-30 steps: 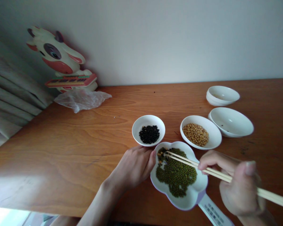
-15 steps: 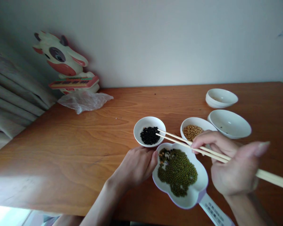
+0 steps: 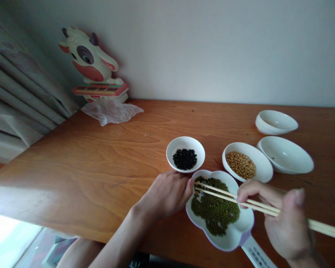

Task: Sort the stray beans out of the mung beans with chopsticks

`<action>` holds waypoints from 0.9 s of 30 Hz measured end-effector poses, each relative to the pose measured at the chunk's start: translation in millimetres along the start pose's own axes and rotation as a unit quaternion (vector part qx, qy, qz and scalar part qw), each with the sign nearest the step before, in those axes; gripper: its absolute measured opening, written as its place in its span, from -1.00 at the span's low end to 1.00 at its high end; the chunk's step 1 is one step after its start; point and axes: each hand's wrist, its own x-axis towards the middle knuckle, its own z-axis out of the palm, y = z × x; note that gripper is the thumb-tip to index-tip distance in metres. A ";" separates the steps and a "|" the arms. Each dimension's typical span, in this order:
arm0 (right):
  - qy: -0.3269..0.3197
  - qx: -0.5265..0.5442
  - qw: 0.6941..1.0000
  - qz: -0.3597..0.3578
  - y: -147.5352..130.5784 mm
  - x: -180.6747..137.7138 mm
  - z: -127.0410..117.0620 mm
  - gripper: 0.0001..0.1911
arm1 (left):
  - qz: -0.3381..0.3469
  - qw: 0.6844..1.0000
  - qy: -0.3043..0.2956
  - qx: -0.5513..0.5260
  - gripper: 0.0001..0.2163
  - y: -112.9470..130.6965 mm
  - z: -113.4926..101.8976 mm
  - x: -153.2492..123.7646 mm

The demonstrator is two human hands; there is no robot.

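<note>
Two pale wooden chopsticks (image 3: 220, 193), lower right, tips pointing left, clamped by right hand (image 3: 286, 223) fingers, left hand (image 3: 169, 193) fingers curled together against one white flower-shaped dish (image 3: 234, 239)

- Our left hand (image 3: 167, 193) is bare, and its forearm (image 3: 120, 242) runs bare and slim to the near edge.
- Our right hand (image 3: 287, 223) is bare too; its thumbnail (image 3: 299, 196) is longish, rounded and plain.

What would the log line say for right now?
left hand: against flower dish rim | right hand: holds chopsticks | tips: low over green beans, near left hand
</note>
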 end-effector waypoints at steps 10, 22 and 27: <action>-0.001 -0.040 0.999 0.006 13.5 -0.3 6.6 -0.04 | -0.003 1.000 -0.007 -0.001 -0.67 -0.4 0.9 -0.4; 0.026 -0.012 0.999 -0.028 3.9 2.3 7.4 -0.04 | -0.003 1.000 -0.009 -0.007 -0.69 1.5 -2.8 0.1; 0.072 -0.038 0.996 -0.040 -2.1 -8.7 -23.2 -0.02 | 0.011 1.000 0.001 -0.012 -0.64 -2.7 1.6 -2.0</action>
